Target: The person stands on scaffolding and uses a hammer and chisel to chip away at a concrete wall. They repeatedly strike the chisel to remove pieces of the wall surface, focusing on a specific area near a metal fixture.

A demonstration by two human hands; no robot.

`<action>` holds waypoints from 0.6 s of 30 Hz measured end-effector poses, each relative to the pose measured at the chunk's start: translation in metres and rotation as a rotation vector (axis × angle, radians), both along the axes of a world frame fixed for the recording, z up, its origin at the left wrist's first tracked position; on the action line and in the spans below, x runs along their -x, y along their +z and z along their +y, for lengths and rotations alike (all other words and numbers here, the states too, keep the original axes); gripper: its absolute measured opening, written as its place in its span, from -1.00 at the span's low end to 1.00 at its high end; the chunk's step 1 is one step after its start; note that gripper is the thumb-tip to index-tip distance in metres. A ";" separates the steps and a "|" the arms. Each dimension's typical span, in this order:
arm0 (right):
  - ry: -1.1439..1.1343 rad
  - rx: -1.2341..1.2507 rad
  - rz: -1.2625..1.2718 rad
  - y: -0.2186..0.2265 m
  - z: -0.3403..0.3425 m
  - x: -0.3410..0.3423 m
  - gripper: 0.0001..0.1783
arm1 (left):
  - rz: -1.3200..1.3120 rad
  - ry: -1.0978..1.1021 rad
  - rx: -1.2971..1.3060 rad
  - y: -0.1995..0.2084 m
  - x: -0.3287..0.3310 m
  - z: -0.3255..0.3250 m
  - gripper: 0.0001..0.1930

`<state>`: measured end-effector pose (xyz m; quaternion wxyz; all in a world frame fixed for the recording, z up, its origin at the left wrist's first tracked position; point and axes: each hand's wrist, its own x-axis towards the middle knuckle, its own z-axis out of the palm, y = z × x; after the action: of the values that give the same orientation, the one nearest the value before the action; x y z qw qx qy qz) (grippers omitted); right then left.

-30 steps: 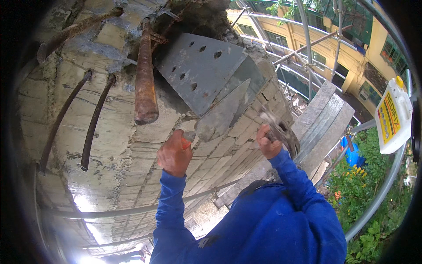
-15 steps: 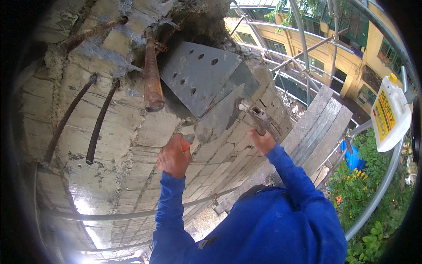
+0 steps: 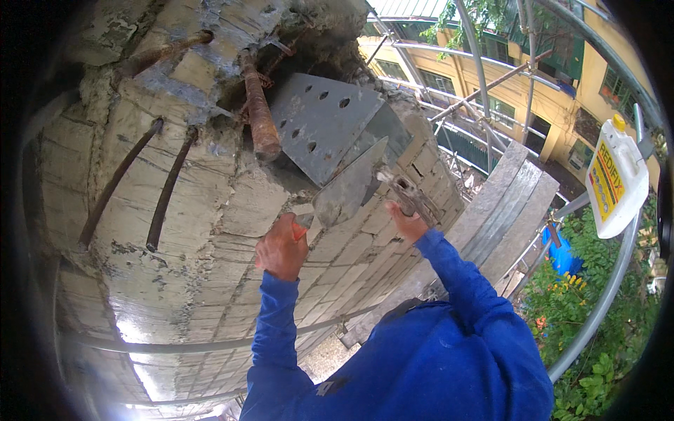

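My left hand (image 3: pixel 281 247) is closed round the orange handle of a trowel (image 3: pixel 345 188). The trowel's grey, mortar-smeared blade points up and right, over the lower edge of a grey steel plate (image 3: pixel 319 123) with several holes. My right hand (image 3: pixel 407 222) is closed on a worn, mortar-caked tool with holes (image 3: pixel 411 195); its kind is unclear. That tool's upper end is close to the blade's right side. The steel plate sits in a broken-out hollow (image 3: pixel 309 43) of the concrete, and a thick rusty bar (image 3: pixel 262 125) juts out to its left.
Thinner rusty bars (image 3: pixel 172 189) stick out of the concrete wall (image 3: pixel 210 281) at left. Scaffold planks (image 3: pixel 502 203) lie to the right. A white jug (image 3: pixel 619 179) with a yellow cap hangs by a curved scaffold pipe (image 3: pixel 611 309). Plants and a yellow building stand beyond.
The view has shifted slightly, so the bars and plate appear farther right. My right hand has come a little left, nearer the trowel blade; my left hand keeps its hold.
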<state>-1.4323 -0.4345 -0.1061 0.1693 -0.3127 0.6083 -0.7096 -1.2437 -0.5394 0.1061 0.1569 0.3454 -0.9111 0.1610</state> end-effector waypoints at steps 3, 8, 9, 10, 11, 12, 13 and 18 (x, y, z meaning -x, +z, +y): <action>0.113 -0.015 -0.231 0.015 0.017 0.003 -0.64 | 0.043 -0.005 -0.082 -0.002 -0.004 0.003 -0.75; -0.010 -0.047 -0.411 0.007 0.071 -0.003 -0.68 | 0.169 -0.025 -0.399 -0.035 -0.035 0.012 -0.72; -0.058 -0.002 -0.369 0.001 0.076 -0.004 -0.73 | 0.267 -0.079 -0.483 -0.045 -0.041 0.018 -0.71; -0.105 0.041 -0.324 -0.004 0.081 -0.006 -0.73 | 0.368 -0.135 -0.566 -0.054 -0.046 0.024 -0.69; -0.077 0.036 -0.391 -0.003 0.088 -0.006 -0.71 | 0.417 -0.151 -0.724 -0.058 -0.050 0.034 -0.68; -0.046 0.029 -0.458 0.001 0.096 -0.008 -0.68 | 0.468 -0.168 -0.880 -0.059 -0.052 0.045 -0.68; -0.017 0.021 -0.521 0.004 0.101 -0.011 -0.66 | 0.522 -0.191 -1.036 -0.059 -0.053 0.052 -0.67; 0.025 0.012 -0.580 0.002 0.113 -0.034 -0.56 | 0.519 -0.023 -1.668 -0.050 -0.053 0.073 -0.68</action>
<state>-1.3983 -0.3213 -0.1045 0.3432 -0.1050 0.5263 -0.7708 -1.1905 -0.4660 0.0557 0.0569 0.3640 -0.6708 -0.6437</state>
